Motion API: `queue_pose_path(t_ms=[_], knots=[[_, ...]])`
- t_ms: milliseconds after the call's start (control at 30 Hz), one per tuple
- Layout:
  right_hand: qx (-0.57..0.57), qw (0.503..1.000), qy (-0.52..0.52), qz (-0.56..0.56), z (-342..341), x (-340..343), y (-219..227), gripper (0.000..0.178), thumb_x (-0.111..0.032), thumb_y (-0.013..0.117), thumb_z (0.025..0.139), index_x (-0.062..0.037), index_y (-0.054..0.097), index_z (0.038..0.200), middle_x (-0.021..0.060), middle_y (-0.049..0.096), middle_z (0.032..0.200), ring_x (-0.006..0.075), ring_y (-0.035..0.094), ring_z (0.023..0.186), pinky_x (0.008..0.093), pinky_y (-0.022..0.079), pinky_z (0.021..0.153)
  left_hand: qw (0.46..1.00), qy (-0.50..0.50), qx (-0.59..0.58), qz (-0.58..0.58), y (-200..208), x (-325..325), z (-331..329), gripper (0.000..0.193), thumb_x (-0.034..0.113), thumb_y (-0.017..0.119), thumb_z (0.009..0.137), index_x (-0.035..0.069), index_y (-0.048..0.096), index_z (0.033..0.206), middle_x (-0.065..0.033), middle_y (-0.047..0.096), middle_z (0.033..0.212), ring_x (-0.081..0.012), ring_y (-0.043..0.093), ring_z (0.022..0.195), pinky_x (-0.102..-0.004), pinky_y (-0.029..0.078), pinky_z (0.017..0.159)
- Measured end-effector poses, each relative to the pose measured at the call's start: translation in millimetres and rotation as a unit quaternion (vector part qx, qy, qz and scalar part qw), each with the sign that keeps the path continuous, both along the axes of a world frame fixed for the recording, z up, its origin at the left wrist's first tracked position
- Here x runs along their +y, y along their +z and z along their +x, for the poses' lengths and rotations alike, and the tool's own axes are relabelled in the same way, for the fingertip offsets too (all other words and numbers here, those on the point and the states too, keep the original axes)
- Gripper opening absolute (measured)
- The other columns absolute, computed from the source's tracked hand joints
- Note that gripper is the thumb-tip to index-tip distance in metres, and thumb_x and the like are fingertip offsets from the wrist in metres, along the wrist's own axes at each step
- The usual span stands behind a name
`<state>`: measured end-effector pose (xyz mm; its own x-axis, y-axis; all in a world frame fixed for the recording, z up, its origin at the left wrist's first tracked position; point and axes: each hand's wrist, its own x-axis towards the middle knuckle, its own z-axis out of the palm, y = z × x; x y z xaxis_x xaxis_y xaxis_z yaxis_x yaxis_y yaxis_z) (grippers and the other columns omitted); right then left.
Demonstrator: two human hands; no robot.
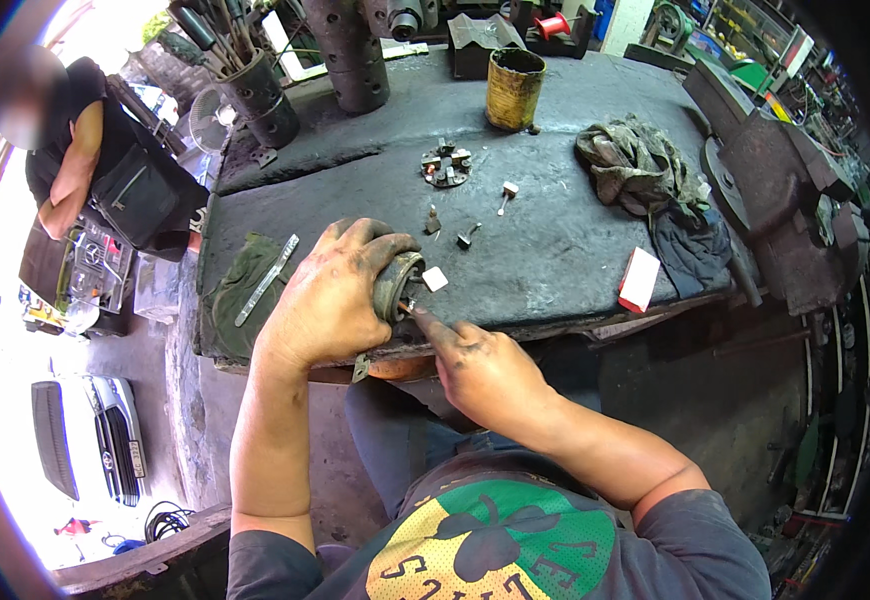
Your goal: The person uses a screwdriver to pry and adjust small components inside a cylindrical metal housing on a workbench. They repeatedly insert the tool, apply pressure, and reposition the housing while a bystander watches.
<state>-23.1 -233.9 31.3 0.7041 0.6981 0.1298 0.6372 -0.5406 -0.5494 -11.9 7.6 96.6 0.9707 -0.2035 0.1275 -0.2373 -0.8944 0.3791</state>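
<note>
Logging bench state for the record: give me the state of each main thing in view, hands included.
left hand, gripping metal housing
metal housing, open end facing right
right hand, index finger at housing's open end
yellow can, upright, open-topped
gray rag, crumpled
green cloth, spread out
metal strip, lying on green cloth
red-and-white box, shut or open unclear
tool pot, holding tools
fan, running or not unclear

Dark lettering runs along the yellow-and-green shirt print (pixel 490 550) at lower centre, below a clover shape; at lower left, small characters mark the number plate (pixel 136 459) on a car front (pixel 117 430). A round emblem (pixel 93 254) shows on the engine (pixel 105 270) at left.
</note>
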Motion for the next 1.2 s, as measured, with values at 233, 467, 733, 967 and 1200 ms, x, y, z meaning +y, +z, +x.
queue_pose_path(t_ms=[233,467,733,967,1200], knots=[[0.000,1.000,0.006,0.005,1,-6,-5,0.063,-0.005,0.071,0.101,-0.0010,0.058,0.163,0.0228,0.076,0.100,0.0441,0.079,0.084,0.0534,0.067,0.075,1.000,-0.006,-0.007,0.013,-1,1,0,0.071,0.011,0.086,0.073,0.010,0.076,0.143,-0.0161,0.071,0.141,-0.0432,0.065,0.136,-0.0498,0.054,0.121],[0.002,1.000,0.013,0.027,1,-7,-10,0.064,-0.006,0.071,0.101,0.0002,0.057,0.163,0.0234,0.074,0.097,0.0446,0.078,0.080,0.0549,0.066,0.073,1.000,0.004,-0.004,0.010,2,-1,0,0.075,0.010,0.087,0.067,0.009,0.076,0.141,-0.0187,0.071,0.140,-0.0449,0.064,0.138,-0.0503,0.052,0.123],[-0.006,0.999,-0.012,0.034,3,-9,-15,0.064,-0.004,0.073,0.100,-0.0036,0.059,0.163,0.0211,0.074,0.096,0.0439,0.078,0.080,0.0546,0.065,0.072,1.000,-0.005,-0.011,0.012,2,0,1,0.072,0.010,0.085,0.070,0.009,0.077,0.142,-0.0178,0.071,0.140,-0.0445,0.065,0.137,-0.0506,0.053,0.121],[-0.018,0.996,0.005,0.087,9,-7,-24,0.060,0.000,0.073,0.100,-0.0036,0.063,0.159,0.0192,0.071,0.091,0.0422,0.076,0.081,0.0540,0.063,0.073,1.000,-0.004,0.005,-0.005,0,1,-1,0.074,0.009,0.086,0.066,0.008,0.077,0.140,-0.0183,0.070,0.141,-0.0445,0.063,0.139,-0.0509,0.051,0.123],[0.006,0.995,0.023,0.095,11,-13,-27,0.058,-0.007,0.069,0.103,-0.0003,0.060,0.160,0.0241,0.077,0.095,0.0459,0.078,0.085,0.0553,0.065,0.077,1.000,-0.017,-0.020,-0.001,-3,4,-7,0.072,0.009,0.087,0.069,0.010,0.076,0.140,-0.0155,0.070,0.144,-0.0426,0.062,0.143,-0.0502,0.052,0.125]])
